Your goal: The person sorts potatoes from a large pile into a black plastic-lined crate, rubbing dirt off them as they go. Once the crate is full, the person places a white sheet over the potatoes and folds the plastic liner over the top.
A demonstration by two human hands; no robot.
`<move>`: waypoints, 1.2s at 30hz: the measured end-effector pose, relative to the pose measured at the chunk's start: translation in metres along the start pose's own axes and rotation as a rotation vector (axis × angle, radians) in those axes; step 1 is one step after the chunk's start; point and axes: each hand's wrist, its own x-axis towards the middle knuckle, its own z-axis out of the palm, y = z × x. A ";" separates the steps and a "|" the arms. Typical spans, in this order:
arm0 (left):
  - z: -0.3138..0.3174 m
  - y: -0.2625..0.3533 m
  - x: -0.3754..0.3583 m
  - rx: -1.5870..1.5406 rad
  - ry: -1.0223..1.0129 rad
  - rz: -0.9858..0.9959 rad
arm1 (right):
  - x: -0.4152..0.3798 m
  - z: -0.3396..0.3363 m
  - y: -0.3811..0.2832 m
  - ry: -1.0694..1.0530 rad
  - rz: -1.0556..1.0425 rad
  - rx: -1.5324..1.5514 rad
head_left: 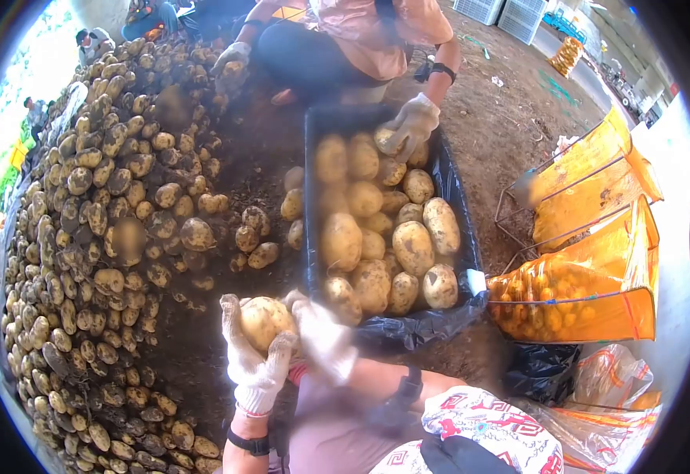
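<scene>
A large pale potato rests in my left hand, which wears a white knit glove with the fingers curled round it. At the potato's right side is my right hand, also gloved and smeared by motion, its fingertips right at the skin. Just beyond it stands a crate lined with black plastic, filled with large, fairly clean potatoes. Opposite me, another person's gloved hand reaches onto the potatoes at the crate's far end.
A big heap of soil-covered potatoes fills the left. The other person's second gloved hand is by its upper edge. Right of the crate, orange bags hang on a wire frame, one holding small potatoes. Black and clear plastic bags lie below.
</scene>
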 end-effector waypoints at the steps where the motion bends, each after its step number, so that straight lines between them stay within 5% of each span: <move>1: 0.004 -0.005 0.000 0.057 0.025 0.059 | -0.004 -0.004 -0.007 0.001 -0.220 -0.121; 5: 0.016 0.016 0.022 0.020 -0.091 0.082 | -0.027 -0.030 -0.059 -0.213 -0.520 -0.418; 8: 0.025 0.018 0.030 0.062 -0.221 0.224 | -0.036 -0.055 -0.098 -0.279 -0.221 -0.272; 12: 0.014 -0.007 0.018 -0.119 -0.199 -0.053 | 0.036 -0.154 -0.125 -0.620 0.062 0.932; 14: 0.002 -0.023 0.009 -0.156 -0.092 -0.345 | 0.074 -0.179 -0.135 -0.761 -0.032 1.554; 15: -0.003 -0.041 -0.001 -0.092 -0.062 -0.338 | 0.093 -0.192 -0.139 -0.886 -0.058 1.844; 17: -0.008 -0.053 -0.013 -0.084 -0.037 -0.445 | 0.103 -0.162 -0.171 -1.174 0.156 3.388; 18: -0.010 -0.050 -0.019 -0.140 -0.044 -0.561 | 0.105 -0.152 -0.175 -1.154 0.354 4.189; 22: -0.010 -0.083 -0.043 0.075 -0.176 -0.386 | 0.105 -0.154 -0.179 -0.931 0.273 4.132; 23: -0.013 -0.072 -0.042 0.123 -0.206 -0.429 | 0.090 -0.150 -0.210 -0.655 0.093 4.287; 26: -0.024 -0.079 -0.053 0.124 -0.166 -0.469 | 0.075 -0.200 -0.211 -1.465 0.609 4.130; 30: -0.025 -0.089 -0.064 0.164 -0.103 -0.455 | 0.053 -0.208 -0.196 -0.928 0.110 4.181; 31: -0.025 -0.081 -0.065 0.004 -0.113 -0.716 | 0.050 -0.208 -0.194 -0.851 0.070 4.159; 34: -0.028 -0.056 -0.058 -0.053 -0.145 -0.795 | 0.054 -0.204 -0.199 -0.721 -0.021 4.150; 36: -0.029 -0.056 -0.058 0.008 -0.124 -0.618 | 0.058 -0.200 -0.211 -0.478 -0.204 4.124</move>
